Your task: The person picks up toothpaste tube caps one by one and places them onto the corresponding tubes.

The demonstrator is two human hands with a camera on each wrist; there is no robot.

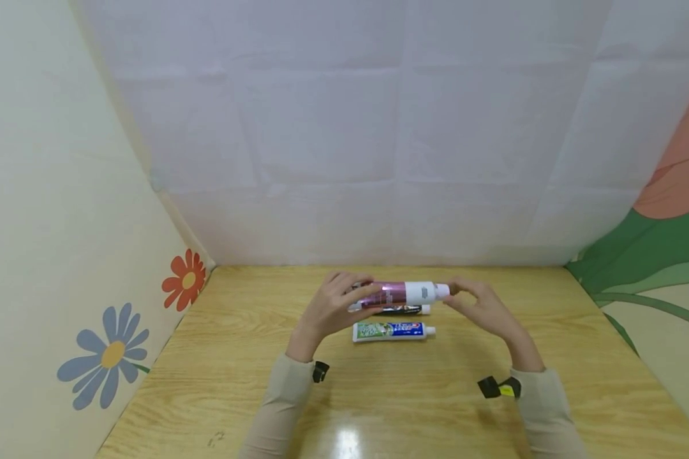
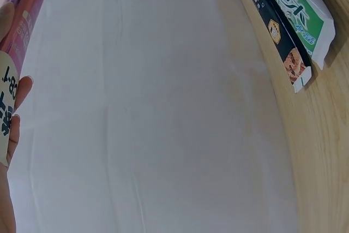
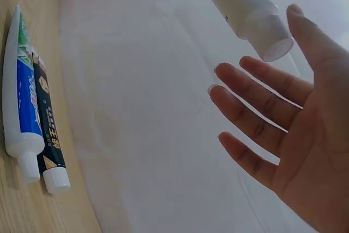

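Observation:
My left hand (image 1: 326,310) grips a pink and white toothpaste tube (image 1: 420,293) by its tail half, holding it level above the table with the cap to the right. In the left wrist view, part of this tube (image 2: 24,25) shows at the left edge, with fingertips around it. By the white cap (image 3: 270,42) is my right hand (image 3: 322,118), its fingers spread and relaxed. The thumb is close to the cap; whether it touches, I cannot tell. Below the held tube lie a green and blue toothpaste tube (image 1: 389,331) and a partly hidden black toothpaste tube (image 1: 409,310).
The two lying tubes are side by side on the wooden table (image 1: 235,357), caps to the right. A white cloth backdrop (image 1: 344,159) hangs behind the table. Flower-patterned panels (image 1: 29,255) border the sides.

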